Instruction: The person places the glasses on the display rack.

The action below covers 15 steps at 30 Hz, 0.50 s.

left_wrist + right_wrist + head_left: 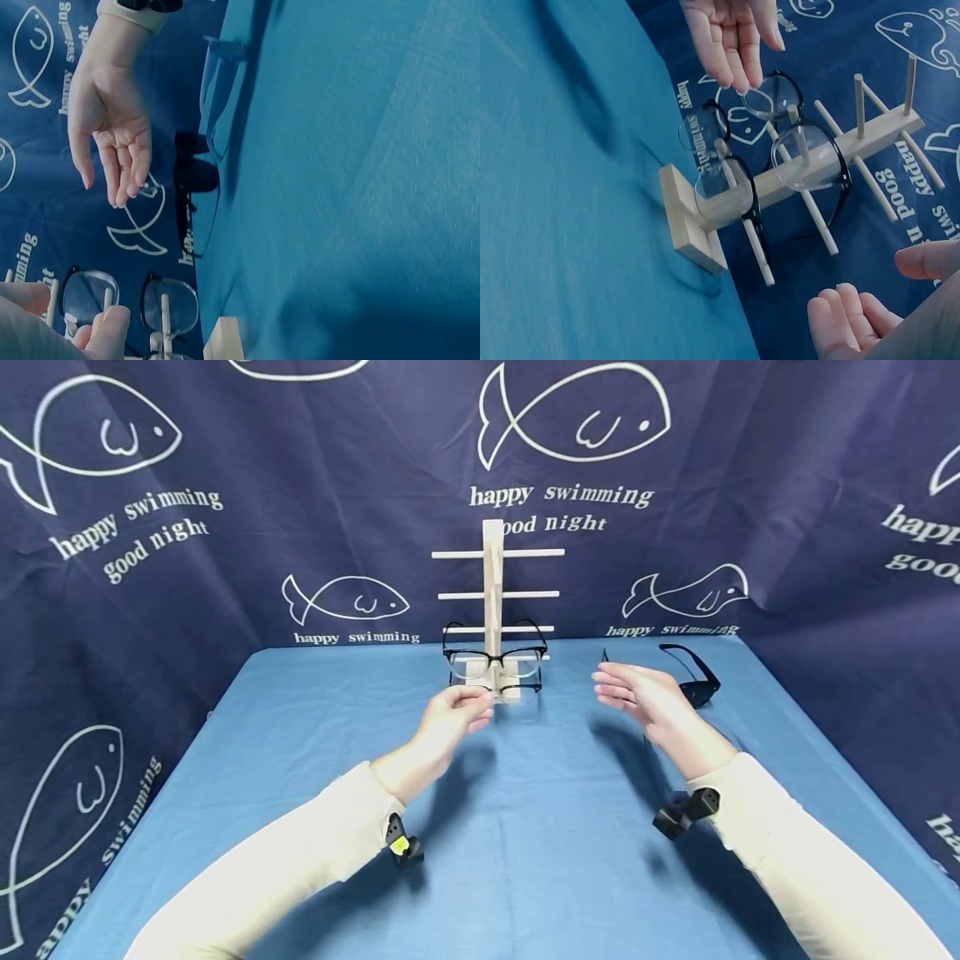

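Two pairs of clear-lensed glasses with dark upper rims rest on a pale wooden display stand: the upper pair and the lower pair, on neighbouring pegs. My left hand is just in front of the lower pair, overlapping its left lens in the head view. In the right wrist view that left hand shows extended fingers and a bare palm. Off to the right, my right hand hovers over the table, fingers extended and holding nothing. Black sunglasses lie beyond it, partly hidden.
Blue-framed glasses lie near the sunglasses in the left wrist view. Higher pegs on the stand bear no glasses. A dark blue curtain with fish drawings hangs behind the blue cloth-covered table.
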Tool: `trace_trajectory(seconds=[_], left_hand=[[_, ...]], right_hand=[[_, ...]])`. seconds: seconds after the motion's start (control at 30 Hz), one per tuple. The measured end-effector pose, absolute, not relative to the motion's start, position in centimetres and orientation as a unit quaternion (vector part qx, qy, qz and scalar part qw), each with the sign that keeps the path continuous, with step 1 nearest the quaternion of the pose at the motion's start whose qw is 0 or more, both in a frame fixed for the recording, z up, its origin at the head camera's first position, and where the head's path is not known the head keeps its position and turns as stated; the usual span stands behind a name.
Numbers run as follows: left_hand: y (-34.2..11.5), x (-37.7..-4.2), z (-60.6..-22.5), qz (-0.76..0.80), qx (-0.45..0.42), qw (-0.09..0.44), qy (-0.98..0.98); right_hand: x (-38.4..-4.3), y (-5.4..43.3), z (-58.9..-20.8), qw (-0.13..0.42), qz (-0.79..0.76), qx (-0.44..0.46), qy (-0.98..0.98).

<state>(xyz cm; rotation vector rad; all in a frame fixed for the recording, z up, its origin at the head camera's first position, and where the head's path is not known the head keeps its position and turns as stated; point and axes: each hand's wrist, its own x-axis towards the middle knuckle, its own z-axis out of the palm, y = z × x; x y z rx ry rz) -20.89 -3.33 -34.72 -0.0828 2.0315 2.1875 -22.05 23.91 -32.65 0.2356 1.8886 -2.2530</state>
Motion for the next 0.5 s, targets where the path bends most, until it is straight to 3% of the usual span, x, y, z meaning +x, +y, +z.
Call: trace_trajectory(seconds=[0.5], left_hand=[[-1.8,-19.9,-36.0,0.73,-0.014,0.109,0.674]], right_hand=[[-21.1,27.1,-33.3,0.107,-0.798,0.049,0.591]])
